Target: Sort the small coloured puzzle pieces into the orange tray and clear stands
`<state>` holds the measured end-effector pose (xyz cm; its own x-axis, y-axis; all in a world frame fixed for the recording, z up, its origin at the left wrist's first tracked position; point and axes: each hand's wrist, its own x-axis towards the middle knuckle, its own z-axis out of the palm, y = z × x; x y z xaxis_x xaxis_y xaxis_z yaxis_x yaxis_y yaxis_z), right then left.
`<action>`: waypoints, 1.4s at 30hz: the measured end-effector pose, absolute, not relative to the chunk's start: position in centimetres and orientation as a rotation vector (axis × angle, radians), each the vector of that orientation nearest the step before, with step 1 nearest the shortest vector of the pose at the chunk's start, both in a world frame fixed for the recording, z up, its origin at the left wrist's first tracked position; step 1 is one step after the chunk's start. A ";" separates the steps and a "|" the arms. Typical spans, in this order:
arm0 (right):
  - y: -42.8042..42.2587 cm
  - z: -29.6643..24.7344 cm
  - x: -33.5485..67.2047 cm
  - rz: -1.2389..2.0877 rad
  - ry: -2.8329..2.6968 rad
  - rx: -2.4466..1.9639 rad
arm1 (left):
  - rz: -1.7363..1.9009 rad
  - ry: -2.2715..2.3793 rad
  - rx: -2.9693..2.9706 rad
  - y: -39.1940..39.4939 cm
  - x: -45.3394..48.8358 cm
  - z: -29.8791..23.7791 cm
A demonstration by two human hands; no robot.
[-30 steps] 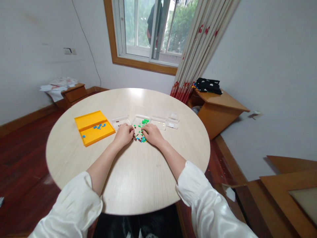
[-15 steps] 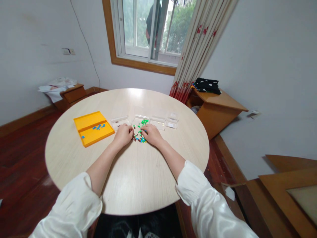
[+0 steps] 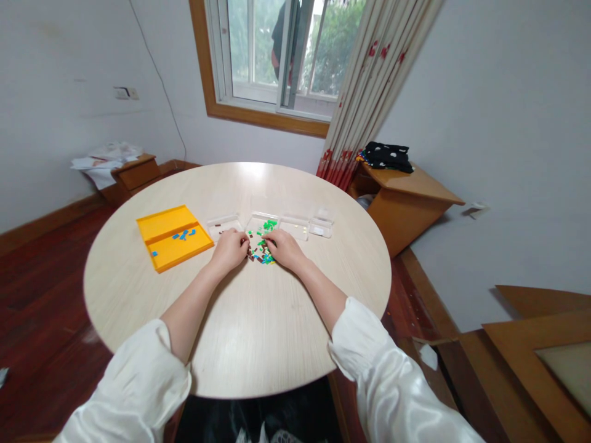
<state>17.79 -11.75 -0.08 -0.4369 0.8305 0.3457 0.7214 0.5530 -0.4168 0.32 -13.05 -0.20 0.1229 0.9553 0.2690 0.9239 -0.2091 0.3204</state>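
Observation:
A loose pile of small plastic bricks (image 3: 260, 258), brown, green, blue, yellow and white, lies on the round table (image 3: 258, 332). At its left edge is my left hand (image 3: 229, 251), fingers curled together beside the brown pieces; whatever they pinch is too small to make out. My right hand (image 3: 282, 248) bends over the pile's right side with thumb and fingers drawn together, and its fingertips' contents cannot be made out either. Just behind the hands, green bricks (image 3: 269, 226) sit in a clear tray (image 3: 257, 216). Another clear tray (image 3: 225, 220) behind my left hand holds a few brown pieces.
An open yellow case (image 3: 174, 243) with several blue bricks stands on the left of the table. To the right are a clear tray (image 3: 294, 220) with a few pale pieces and a small lidded clear box (image 3: 321, 227). A wooden cabinet (image 3: 406, 209) stands beyond the table's right edge.
My right hand has shifted very slightly at the pile's edge. My left hand stays almost where it was, and the trays and yellow case have not moved.

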 end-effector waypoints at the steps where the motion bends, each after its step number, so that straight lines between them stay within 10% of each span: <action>1: -11.8 0.0 17.8 0.279 -2.257 -1.264 | 0.644 1.928 2.296 -13.1 0.3 -0.2; 42: -11.6 0.1 18.0 0.315 -2.042 -1.229 | 0.653 1.969 2.250 -13.3 0.4 0.1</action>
